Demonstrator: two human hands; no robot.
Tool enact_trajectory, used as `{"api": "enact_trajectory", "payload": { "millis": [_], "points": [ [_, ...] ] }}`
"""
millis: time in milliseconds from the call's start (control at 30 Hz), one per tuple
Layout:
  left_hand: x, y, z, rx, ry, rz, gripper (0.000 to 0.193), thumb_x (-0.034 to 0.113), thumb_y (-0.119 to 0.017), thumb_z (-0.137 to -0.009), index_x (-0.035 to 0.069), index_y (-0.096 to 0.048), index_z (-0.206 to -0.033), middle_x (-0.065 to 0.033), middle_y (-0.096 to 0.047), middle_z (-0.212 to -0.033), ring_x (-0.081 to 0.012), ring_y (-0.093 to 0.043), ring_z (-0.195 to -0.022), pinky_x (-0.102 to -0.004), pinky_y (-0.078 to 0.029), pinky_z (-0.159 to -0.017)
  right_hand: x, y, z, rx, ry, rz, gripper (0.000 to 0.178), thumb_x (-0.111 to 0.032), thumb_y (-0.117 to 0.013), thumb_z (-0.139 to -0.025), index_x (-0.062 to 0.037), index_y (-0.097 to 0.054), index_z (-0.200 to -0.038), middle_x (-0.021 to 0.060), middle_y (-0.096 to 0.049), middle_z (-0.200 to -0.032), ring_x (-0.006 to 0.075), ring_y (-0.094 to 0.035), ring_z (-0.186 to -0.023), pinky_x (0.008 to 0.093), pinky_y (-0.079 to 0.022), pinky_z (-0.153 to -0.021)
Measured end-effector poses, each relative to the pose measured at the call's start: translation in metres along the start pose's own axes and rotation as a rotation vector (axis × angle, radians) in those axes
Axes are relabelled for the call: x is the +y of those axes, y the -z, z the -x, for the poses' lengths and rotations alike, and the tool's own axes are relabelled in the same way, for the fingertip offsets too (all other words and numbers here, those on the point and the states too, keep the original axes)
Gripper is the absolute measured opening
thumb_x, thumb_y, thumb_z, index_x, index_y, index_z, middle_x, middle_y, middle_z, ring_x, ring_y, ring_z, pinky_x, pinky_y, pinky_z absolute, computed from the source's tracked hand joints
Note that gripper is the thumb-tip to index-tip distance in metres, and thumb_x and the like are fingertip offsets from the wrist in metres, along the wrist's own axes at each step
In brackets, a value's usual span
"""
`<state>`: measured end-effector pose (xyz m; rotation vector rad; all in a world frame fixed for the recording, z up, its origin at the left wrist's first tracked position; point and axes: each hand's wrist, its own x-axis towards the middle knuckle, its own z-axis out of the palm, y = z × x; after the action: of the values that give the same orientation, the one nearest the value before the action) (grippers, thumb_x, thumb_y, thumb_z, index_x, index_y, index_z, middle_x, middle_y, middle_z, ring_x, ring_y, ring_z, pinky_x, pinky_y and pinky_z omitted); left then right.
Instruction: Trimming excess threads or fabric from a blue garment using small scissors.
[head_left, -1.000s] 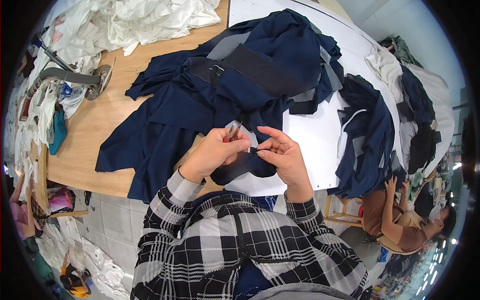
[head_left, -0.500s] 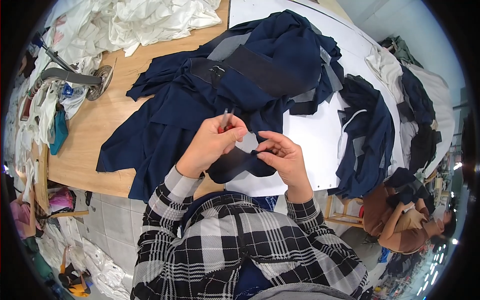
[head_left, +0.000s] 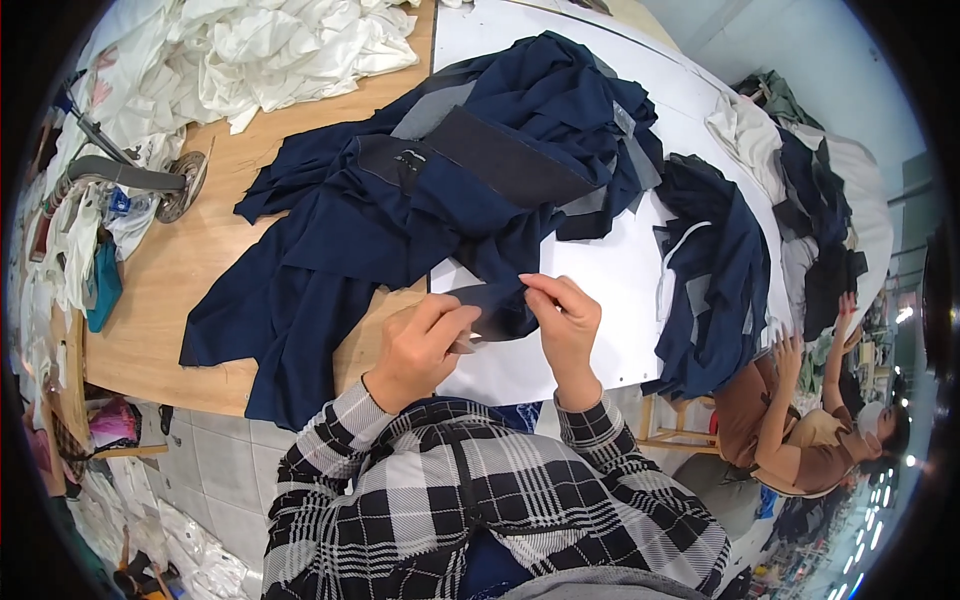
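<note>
A heap of navy garment pieces (head_left: 370, 230) with dark grey panels is spread before me. My right hand (head_left: 565, 325) pinches the near part of it, a navy cloth edge (head_left: 500, 308), between thumb and fingertips. My left hand (head_left: 425, 345) is closed at the other end of that edge, its fingertips against the cloth. Low in its fingers shows a blurred, greyish bit of the thread snips (head_left: 464, 345); their red handles are hidden now. The cloth hangs between both hands above the table's front edge.
White cloth (head_left: 290, 60) is piled at the far left of the wooden tabletop (head_left: 140, 345), near a dark curved stand (head_left: 130, 170). More navy garments (head_left: 715, 280) lie right, on the white board (head_left: 620, 330). A masked co-worker (head_left: 800, 440) with raised arms is beyond.
My left hand has come lower, and the snips have turned from pointing up to mostly hidden. My right hand draws the cloth a little up. The co-worker's arms have risen.
</note>
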<state>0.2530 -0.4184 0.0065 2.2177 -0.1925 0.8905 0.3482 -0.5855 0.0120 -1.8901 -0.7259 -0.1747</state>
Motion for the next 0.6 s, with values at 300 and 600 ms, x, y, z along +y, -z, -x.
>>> {"api": "enact_trajectory", "payload": {
  "millis": [300,600],
  "points": [
    [-0.009,-0.001,0.006,-0.007,-0.033,-0.051,0.033,-0.003,-0.069,-0.059,0.002,-0.064,-0.091,-0.0068,-0.056,-0.083,-0.0202,-0.058,-0.06,-0.0291,-0.046,-0.052,-0.013,-0.006,-0.003,0.028,-0.664,-1.084,0.016,0.0,-0.056,-0.087,0.0053,-0.063,-0.1,0.0103,-0.062,-0.096,0.0172,-0.062,-0.084,0.0313,-0.053,-0.081],
    [0.009,-0.01,-0.007,0.015,0.0,-0.043,0.034,0.01,-0.075,-0.064,0.003,-0.062,-0.095,-0.0072,-0.057,-0.087,-0.0196,-0.059,-0.06,-0.0277,-0.048,-0.053,-0.014,-0.012,0.002,0.005,-0.685,-0.966,0.015,0.001,-0.057,-0.085,0.0069,-0.064,-0.098,0.0087,-0.06,-0.096,0.0168,-0.062,-0.085,0.029,-0.053,-0.079]
  ]
}}
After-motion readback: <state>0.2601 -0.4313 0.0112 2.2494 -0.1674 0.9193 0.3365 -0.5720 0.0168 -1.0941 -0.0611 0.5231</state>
